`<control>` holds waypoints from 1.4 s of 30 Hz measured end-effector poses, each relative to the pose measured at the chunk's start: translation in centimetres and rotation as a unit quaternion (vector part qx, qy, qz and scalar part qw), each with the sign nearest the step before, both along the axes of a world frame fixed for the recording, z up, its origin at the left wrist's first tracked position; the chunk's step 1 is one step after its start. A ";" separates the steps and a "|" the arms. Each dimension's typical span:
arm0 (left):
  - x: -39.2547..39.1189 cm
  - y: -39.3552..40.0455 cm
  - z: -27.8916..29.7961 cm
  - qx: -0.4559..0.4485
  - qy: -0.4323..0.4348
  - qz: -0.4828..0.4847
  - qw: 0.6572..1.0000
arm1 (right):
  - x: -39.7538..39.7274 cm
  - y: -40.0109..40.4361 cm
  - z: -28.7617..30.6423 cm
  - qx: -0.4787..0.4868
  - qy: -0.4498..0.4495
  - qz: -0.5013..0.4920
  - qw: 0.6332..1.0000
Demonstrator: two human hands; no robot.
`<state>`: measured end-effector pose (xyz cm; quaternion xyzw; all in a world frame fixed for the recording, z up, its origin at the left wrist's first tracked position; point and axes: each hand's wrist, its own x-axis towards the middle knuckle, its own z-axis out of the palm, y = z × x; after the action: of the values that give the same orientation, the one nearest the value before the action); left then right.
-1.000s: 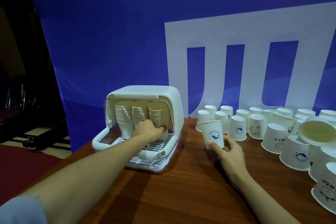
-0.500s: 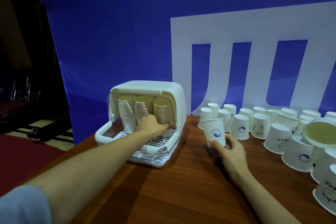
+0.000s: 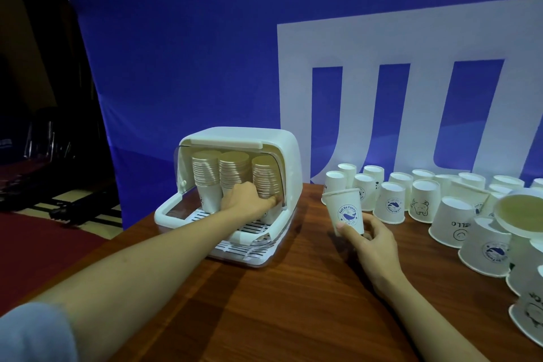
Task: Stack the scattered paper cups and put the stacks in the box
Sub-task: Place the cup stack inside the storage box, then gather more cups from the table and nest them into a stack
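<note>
Two hands over a wooden table (image 3: 264,303) before a blue banner (image 3: 205,53): left hand (image 3: 246,200) gripping a stack (image 3: 266,182), right hand (image 3: 373,241) a cup (image 3: 345,210).

Left arm bare, extended from 7 o'clock corner toward 12 o'clock, forearm long and nearly straight, pale sleeve edge at shoulder end. Left hand (image 3: 247,200) palm down, knuckles up, fingers reaching forward and slightly curled, tips pointing toward 2 o'clock. Right arm enters from 5 o'clock, wrist bent. Right hand (image 3: 370,241) upright, thumb and fingers pinching low, palm facing 9 o'clock.
</note>
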<state>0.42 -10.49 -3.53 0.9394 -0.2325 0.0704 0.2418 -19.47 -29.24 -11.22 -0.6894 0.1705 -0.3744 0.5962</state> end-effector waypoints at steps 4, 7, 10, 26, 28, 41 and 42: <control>-0.3 0.1 0.1 -0.020 0.017 0.006 1.000 | 0.0 -0.1 -0.1 0.003 0.005 0.004 1.000; -0.5 0.4 0.3 -0.042 0.006 0.013 0.999 | 0.0 -0.2 -0.2 0.005 0.007 0.007 1.000; -0.9 0.6 0.7 -0.041 -0.016 0.021 0.999 | -0.1 -0.1 -0.2 0.004 0.007 0.007 1.000; -0.6 2.2 1.3 -0.014 0.014 0.039 0.999 | -0.2 0.2 0.2 -0.014 0.028 -0.001 1.000; -0.8 2.2 1.1 0.000 0.023 0.027 0.999 | -0.3 0.4 0.2 -0.015 0.032 -0.002 0.999; -15.8 0.1 2.3 -0.126 -0.158 -0.176 0.963 | -1.0 0.8 1.8 0.041 0.040 -0.054 0.997; -17.3 -0.9 1.5 -0.092 -0.137 -0.202 0.966 | -1.4 0.9 2.0 0.017 0.064 -0.072 0.995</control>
<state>-16.88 -11.35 -2.03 0.8283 -0.4405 0.1691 0.3023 -20.82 -28.35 -9.27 -0.6873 0.2644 -0.3687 0.5672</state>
